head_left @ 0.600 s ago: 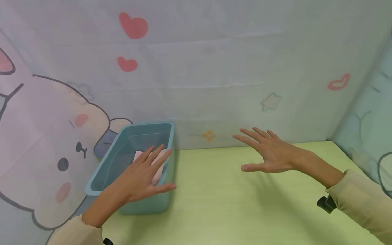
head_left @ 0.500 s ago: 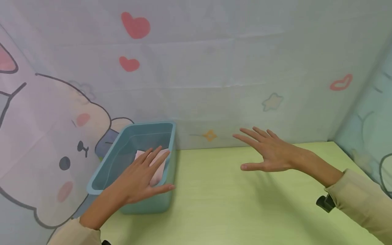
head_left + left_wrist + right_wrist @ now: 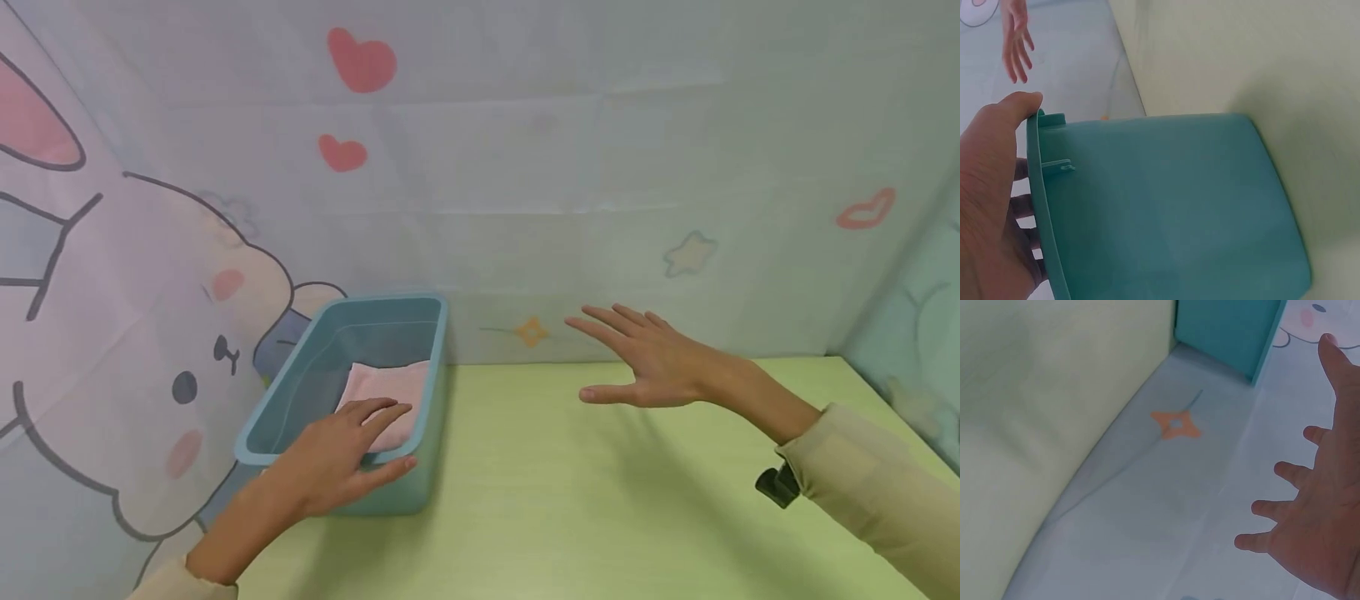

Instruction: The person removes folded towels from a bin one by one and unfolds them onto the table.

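Observation:
My left hand is over the near rim of a blue-green plastic bin, its fingers loosely bent and the thumb out to the right. In the left wrist view that hand lies along the rim of the bin, thumb at one corner, nothing held. Inside the bin is a folded pink cloth, partly hidden by the left fingers. Well to the right of the bin, my right hand hovers above the table with spread fingers. The right wrist view shows this hand holding nothing.
A light green table spreads to the right of the bin. Behind it hangs a pale fabric backdrop with printed hearts and a star. A printed bunny covers the left side, close to the bin.
My left hand has drawn back toward the near rim and its fingers bend more, uncovering more pink cloth. The right hand stays spread, nearly in place. The head view has turned slightly left.

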Demonstrator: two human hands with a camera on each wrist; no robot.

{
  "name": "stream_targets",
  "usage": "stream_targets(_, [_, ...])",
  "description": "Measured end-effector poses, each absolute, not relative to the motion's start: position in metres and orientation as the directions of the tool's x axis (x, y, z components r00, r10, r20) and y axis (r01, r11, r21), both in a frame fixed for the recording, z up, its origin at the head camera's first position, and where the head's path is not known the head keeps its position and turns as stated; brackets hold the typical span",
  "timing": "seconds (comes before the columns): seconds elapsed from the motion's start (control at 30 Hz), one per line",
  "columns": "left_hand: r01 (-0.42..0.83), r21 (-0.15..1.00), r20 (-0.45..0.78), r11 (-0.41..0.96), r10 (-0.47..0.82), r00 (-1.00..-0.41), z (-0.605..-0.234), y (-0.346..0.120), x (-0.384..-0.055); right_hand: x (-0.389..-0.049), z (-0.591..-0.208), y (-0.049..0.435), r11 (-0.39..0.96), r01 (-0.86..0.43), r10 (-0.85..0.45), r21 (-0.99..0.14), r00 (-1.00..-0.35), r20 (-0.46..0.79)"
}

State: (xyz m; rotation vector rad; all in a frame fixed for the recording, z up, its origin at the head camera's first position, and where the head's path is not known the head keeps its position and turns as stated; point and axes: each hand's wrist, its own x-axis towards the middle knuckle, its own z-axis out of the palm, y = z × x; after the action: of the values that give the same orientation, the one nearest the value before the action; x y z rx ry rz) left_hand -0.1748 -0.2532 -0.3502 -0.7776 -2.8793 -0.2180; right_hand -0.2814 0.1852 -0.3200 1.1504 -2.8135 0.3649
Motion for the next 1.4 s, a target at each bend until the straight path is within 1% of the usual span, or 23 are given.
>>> stream_targets(0.2, [0.542, 0.105, 0.224, 0.834, 0.511, -0.83, -0.353, -0.252, -0.168, -0.292, -0.317, 0.173, 0.672, -0.713, -0.698, -0.202, -0.7, 0.149])
stream_targets(0.37, [0.603, 0.096, 0.28, 0.792, 0.56, -0.78, -0.353, -0.249, -0.166, -0.299, -0.313, 0.163, 0.655, -0.725, -0.714, -0.213, -0.686, 0.14])
stream_targets(0.43, [0.615, 0.09, 0.286, 0.783, 0.572, -0.769, -0.353, -0.247, -0.164, -0.302, -0.312, 0.159, 0.651, -0.727, -0.717, -0.219, -0.684, 0.138])
stream_targets(0.63, [0.61, 0.076, 0.264, 0.789, 0.574, -0.775, -0.352, -0.244, -0.162, -0.308, -0.308, 0.145, 0.647, -0.725, -0.719, -0.235, -0.683, 0.127])
stream_targets(0.83, [0.62, 0.07, 0.258, 0.782, 0.586, -0.768, -0.351, -0.243, -0.161, -0.314, -0.304, 0.132, 0.636, -0.731, -0.727, -0.246, -0.675, 0.129])
stream_targets(0.93, [0.626, 0.074, 0.25, 0.777, 0.593, -0.765, -0.35, -0.242, -0.161, -0.316, -0.303, 0.125, 0.633, -0.736, -0.732, -0.242, -0.67, 0.122])
stream_targets(1.17, [0.662, 0.097, 0.253, 0.743, 0.625, -0.739, -0.349, -0.241, -0.161, -0.32, -0.302, 0.114, 0.606, -0.758, -0.756, -0.243, -0.643, 0.122])
stream_targets(1.4, [0.665, 0.104, 0.236, 0.739, 0.631, -0.739, -0.349, -0.239, -0.159, -0.325, -0.301, 0.105, 0.61, -0.754, -0.754, -0.243, -0.647, 0.114])
